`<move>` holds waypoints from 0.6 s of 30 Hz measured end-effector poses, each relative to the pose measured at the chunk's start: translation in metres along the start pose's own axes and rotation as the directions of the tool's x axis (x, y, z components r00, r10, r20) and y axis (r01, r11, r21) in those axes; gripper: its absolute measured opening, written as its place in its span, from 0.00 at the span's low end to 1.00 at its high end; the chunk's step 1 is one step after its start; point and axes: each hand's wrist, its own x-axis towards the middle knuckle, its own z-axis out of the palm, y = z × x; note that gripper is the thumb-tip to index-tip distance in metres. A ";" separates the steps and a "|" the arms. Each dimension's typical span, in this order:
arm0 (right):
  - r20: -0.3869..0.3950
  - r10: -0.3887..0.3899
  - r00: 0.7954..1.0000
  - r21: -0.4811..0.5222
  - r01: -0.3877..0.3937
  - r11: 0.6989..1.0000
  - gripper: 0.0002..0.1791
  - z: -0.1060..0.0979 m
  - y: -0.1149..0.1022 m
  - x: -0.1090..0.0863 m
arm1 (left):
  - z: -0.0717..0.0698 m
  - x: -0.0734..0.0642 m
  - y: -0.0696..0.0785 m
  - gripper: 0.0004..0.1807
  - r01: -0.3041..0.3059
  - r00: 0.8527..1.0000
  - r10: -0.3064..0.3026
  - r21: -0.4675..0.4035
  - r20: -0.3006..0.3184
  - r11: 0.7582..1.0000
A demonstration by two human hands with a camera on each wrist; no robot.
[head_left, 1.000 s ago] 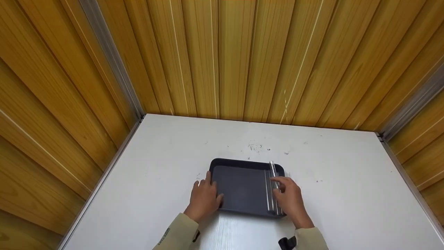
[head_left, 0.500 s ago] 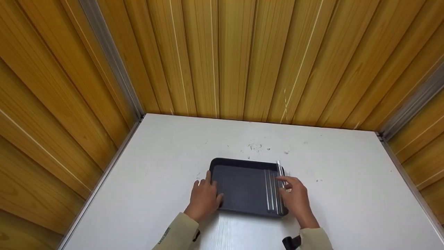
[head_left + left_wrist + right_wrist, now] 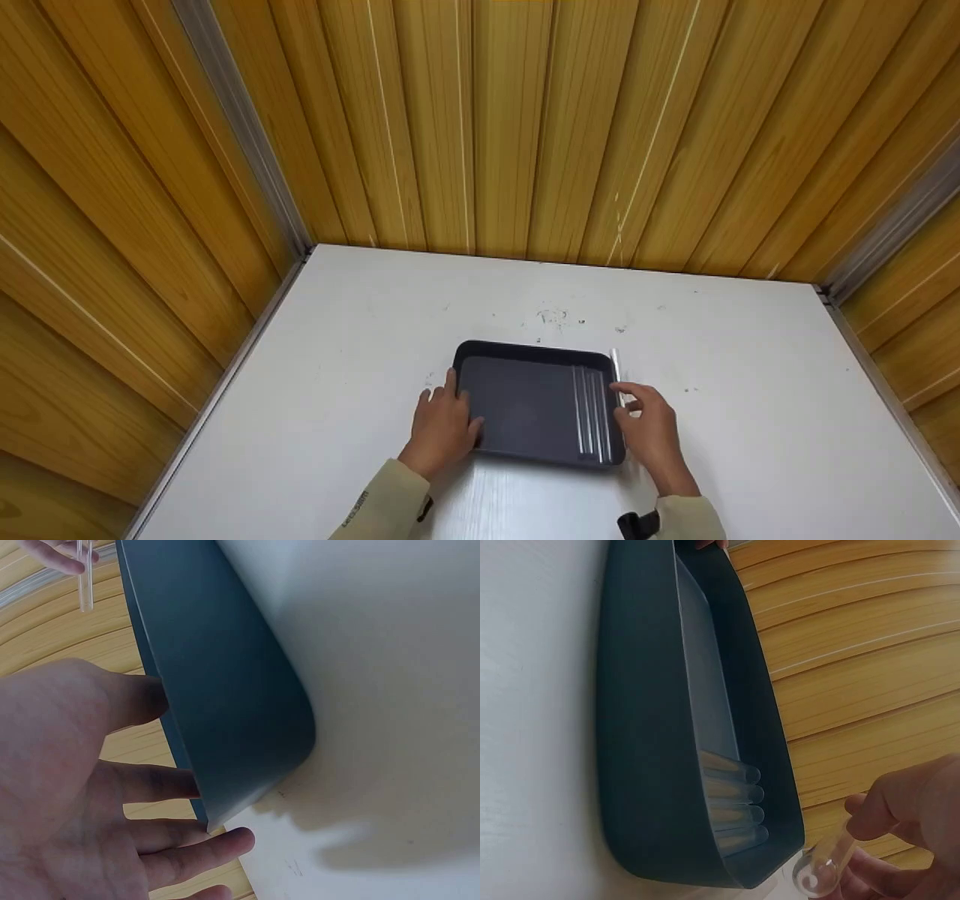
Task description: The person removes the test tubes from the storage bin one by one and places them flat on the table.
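Observation:
In the head view my right hand (image 3: 651, 431) pinches a clear glass test tube (image 3: 616, 365) between thumb and fingertips. It is close beside the tray's right wall; the tube's rounded end (image 3: 815, 877) shows in the right wrist view. Several similar test tubes (image 3: 591, 412) lie side by side along the right inside of the dark grey tray (image 3: 536, 459). My left hand (image 3: 441, 433) rests over the tray's left rim with fairly straight fingers. In the left wrist view its thumb (image 3: 139, 699) and one finger reach behind the rim, while another finger lies outside it.
The tray stands on a white table (image 3: 375, 337) with small dark marks behind the tray. Wood-patterned panels (image 3: 495, 135) rise at the back and both sides, with metal posts (image 3: 247, 120) at the corners.
My right hand has moved to the right with the pinched test tube, from above the row inside the tray to beyond its right rim. My left hand has stayed in place.

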 end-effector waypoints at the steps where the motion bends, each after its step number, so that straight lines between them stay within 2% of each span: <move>1: -0.003 -0.001 1.000 -0.001 0.001 1.000 0.21 0.000 0.001 0.000 | 0.000 0.000 0.000 0.28 0.001 1.000 -0.001 0.000 0.005 1.000; 12: -0.046 0.022 0.999 0.011 -0.021 1.000 0.21 0.000 0.011 0.000 | -0.001 -0.001 0.001 0.28 0.004 1.000 -0.004 -0.015 -0.003 1.000; 18: -0.042 0.055 0.998 0.003 -0.055 0.998 0.20 -0.001 0.018 0.000 | -0.001 -0.001 0.000 0.28 0.004 1.000 -0.004 -0.009 -0.001 1.000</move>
